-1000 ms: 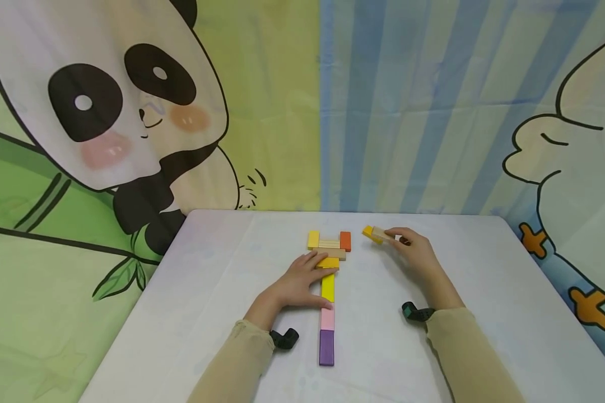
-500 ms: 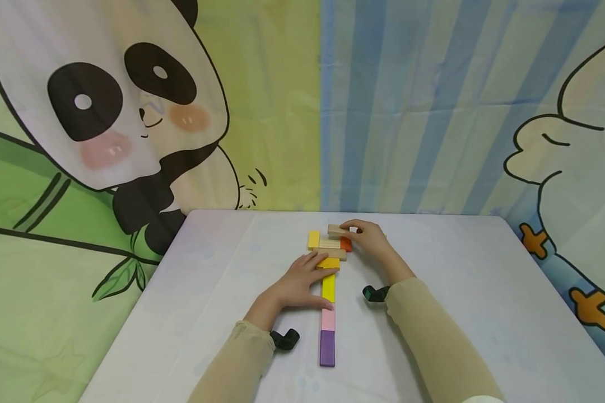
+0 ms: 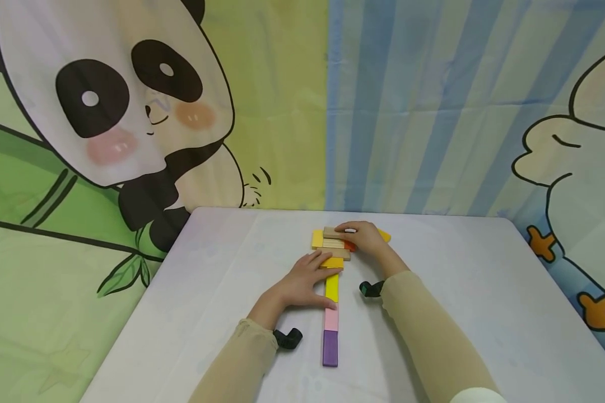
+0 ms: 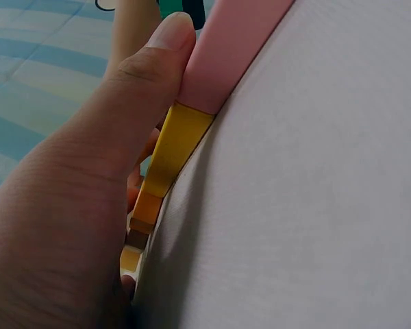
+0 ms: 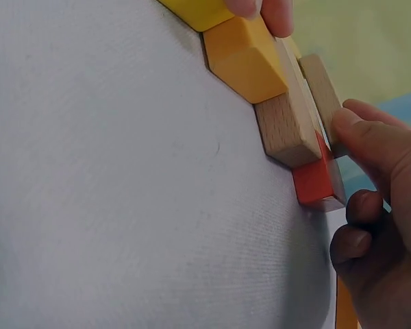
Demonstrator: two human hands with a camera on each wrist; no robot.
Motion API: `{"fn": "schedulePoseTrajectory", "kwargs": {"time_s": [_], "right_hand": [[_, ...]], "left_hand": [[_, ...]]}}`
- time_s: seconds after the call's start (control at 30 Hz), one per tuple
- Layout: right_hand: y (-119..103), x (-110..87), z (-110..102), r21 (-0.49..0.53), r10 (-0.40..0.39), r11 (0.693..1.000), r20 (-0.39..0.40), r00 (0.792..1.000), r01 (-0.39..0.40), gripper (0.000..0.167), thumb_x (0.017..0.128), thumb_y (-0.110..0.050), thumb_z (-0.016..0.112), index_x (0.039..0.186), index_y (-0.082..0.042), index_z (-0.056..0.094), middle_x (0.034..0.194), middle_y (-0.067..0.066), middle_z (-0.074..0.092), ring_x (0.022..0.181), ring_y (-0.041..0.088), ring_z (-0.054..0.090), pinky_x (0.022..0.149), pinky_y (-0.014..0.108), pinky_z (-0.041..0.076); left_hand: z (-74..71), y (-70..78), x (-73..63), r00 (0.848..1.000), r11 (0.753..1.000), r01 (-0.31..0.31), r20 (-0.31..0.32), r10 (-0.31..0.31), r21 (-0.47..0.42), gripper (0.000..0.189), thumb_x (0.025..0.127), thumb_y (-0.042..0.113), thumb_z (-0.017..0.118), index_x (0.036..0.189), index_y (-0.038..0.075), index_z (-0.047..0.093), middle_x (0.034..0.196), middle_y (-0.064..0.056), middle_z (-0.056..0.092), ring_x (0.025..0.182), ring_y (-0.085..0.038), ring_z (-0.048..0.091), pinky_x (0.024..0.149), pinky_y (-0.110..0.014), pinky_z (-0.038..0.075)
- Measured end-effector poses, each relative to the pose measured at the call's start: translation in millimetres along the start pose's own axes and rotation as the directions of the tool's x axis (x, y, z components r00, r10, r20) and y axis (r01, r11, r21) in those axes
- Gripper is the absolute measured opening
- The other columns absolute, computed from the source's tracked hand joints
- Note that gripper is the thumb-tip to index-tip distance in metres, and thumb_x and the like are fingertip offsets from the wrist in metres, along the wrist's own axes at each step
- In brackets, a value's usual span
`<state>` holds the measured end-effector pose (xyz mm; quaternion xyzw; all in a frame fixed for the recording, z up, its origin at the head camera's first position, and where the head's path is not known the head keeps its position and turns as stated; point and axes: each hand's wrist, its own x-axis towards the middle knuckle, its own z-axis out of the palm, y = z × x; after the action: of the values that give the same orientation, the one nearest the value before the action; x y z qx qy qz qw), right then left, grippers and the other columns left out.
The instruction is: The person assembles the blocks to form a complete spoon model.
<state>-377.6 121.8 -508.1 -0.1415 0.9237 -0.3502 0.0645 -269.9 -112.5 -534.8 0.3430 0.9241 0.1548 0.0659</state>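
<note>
My right hand (image 3: 365, 238) pinches a plain wooden block (image 5: 320, 89) between thumb and fingers at the far end of a flat block figure. Under it lie a yellow block (image 3: 317, 239), pale strips (image 3: 333, 243), a red block (image 5: 314, 181) and another wooden block (image 5: 288, 130). Below these come an orange-yellow block (image 5: 243, 58) with sloped sides, then a yellow block (image 3: 331, 287), a pink block (image 3: 331, 319) and a purple block (image 3: 330, 348) in line. Fingers spread, my left hand (image 3: 302, 282) rests on this row, its thumb along the pink block's side in the left wrist view.
A loose yellow block (image 3: 385, 235) lies just right of my right hand, partly hidden by it. The white table (image 3: 459, 291) ends at the back against a printed cloth (image 3: 413, 101). Black wrist cameras sit by both sleeves.
My right hand has carried the wooden block left from beside the loose yellow block to the figure's far end and lowered it there. The left hand keeps its place on the row.
</note>
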Motion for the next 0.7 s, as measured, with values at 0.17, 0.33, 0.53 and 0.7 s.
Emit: {"fn": "schedulePoseTrajectory", "kwargs": {"time_s": [0.17,0.33,0.53,0.7], "right_hand": [[3.4,1.7,2.3,0.015,0.012,1.0,0.024,1.0,-0.013,0.025,0.095,-0.037,0.066,0.118,-0.03,0.072,0.133,0.002,0.065,0.128,0.027,0.054,0.112,0.051,0.041],[4.5,1.7,3.0,0.015,0.009,1.0,0.034,0.999,-0.009,0.024,0.096,-0.035,0.064,0.118,-0.029,0.072,0.133,0.002,0.065,0.129,0.027,0.054,0.112,0.051,0.04],[3.7,1.7,1.8,-0.004,-0.005,1.0,0.047,0.999,0.005,0.023,0.099,-0.031,0.061,0.118,-0.027,0.072,0.133,0.003,0.064,0.128,0.028,0.053,0.113,0.051,0.039],[1.9,0.4,1.1,-0.002,-0.008,1.0,0.056,0.998,0.008,0.022,0.1,-0.028,0.059,0.117,-0.025,0.073,0.134,0.004,0.064,0.13,0.028,0.052,0.114,0.051,0.038]], "left_hand": [[-0.1,0.3,0.5,1.0,1.0,-0.002,0.002,0.002,-0.001,0.095,0.069,0.091,0.049,0.151,0.048,0.031,0.168,0.006,0.007,0.156,-0.023,-0.003,0.125,-0.053,0.007],[0.9,-0.2,1.0,1.0,1.0,-0.001,0.006,0.001,0.009,0.095,0.069,0.092,0.047,0.151,0.049,0.029,0.168,0.006,0.006,0.156,-0.023,-0.004,0.125,-0.052,0.007],[1.4,-0.3,1.7,1.0,1.0,0.003,0.004,-0.003,0.001,0.094,0.068,0.092,0.048,0.15,0.05,0.029,0.168,0.007,0.006,0.156,-0.022,-0.004,0.125,-0.052,0.006],[1.9,-0.3,2.5,1.0,1.0,0.014,0.014,-0.014,0.002,0.095,0.068,0.093,0.047,0.15,0.051,0.027,0.168,0.007,0.005,0.155,-0.021,-0.006,0.125,-0.053,0.006]]}}
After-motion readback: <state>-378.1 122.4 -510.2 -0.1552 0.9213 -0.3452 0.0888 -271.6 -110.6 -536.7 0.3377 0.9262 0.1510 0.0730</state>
